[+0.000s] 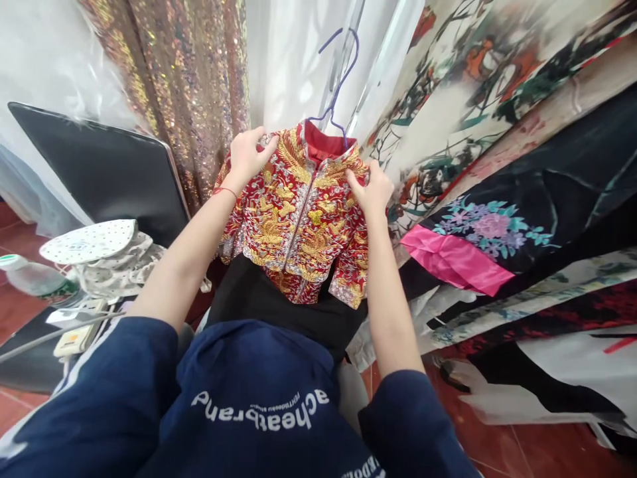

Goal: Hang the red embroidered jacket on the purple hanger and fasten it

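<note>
A red jacket (298,212) with gold and silver embroidery lies spread over my lap, its front facing up. A purple hanger (334,106) sits inside it, and the hook sticks out above the stand-up collar. My left hand (250,156) grips the shoulder on the left side, thumb on top of the cloth. On the other shoulder my right hand (372,188) pinches the fabric between thumb and fingers. The fingers behind the cloth are partly hidden. Both sleeves hang down beside the jacket's body.
At the left stands a black chair (99,172) holding a polka-dot cloth item (92,245), a plastic bottle (34,279) and a power strip (77,338). Gold sequin fabric (189,79) hangs behind. Along the right hang several garments, one a black garment with a pink cuff (458,259).
</note>
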Action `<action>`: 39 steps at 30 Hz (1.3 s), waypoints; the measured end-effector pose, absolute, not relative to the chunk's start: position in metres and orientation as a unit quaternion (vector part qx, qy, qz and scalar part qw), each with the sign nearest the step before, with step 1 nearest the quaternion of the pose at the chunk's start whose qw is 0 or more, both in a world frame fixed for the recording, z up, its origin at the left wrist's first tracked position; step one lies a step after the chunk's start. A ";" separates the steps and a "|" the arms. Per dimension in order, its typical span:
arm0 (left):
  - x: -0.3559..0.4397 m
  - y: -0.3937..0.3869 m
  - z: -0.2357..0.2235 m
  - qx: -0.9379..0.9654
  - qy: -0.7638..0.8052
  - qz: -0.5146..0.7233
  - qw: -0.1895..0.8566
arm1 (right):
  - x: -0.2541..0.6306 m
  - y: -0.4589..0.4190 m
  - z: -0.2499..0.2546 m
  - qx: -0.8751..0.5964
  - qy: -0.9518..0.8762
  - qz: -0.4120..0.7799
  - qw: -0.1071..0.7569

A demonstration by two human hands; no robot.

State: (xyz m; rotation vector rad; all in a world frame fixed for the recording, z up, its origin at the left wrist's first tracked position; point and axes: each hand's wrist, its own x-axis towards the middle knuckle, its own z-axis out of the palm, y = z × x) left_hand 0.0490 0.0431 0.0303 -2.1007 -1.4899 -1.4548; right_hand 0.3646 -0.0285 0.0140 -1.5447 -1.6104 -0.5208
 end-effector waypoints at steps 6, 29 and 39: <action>0.048 0.029 0.026 -0.705 -0.500 -0.493 0.097 | 0.361 -0.037 0.014 -0.622 -0.641 -0.196 0.405; 0.056 0.017 0.024 -0.696 -0.536 -0.453 0.155 | 0.236 -0.047 -0.008 -0.566 -0.495 0.208 0.626; 0.056 0.015 0.018 -0.697 -0.528 -0.458 0.159 | 0.229 -0.037 0.001 -0.488 -0.406 0.396 0.664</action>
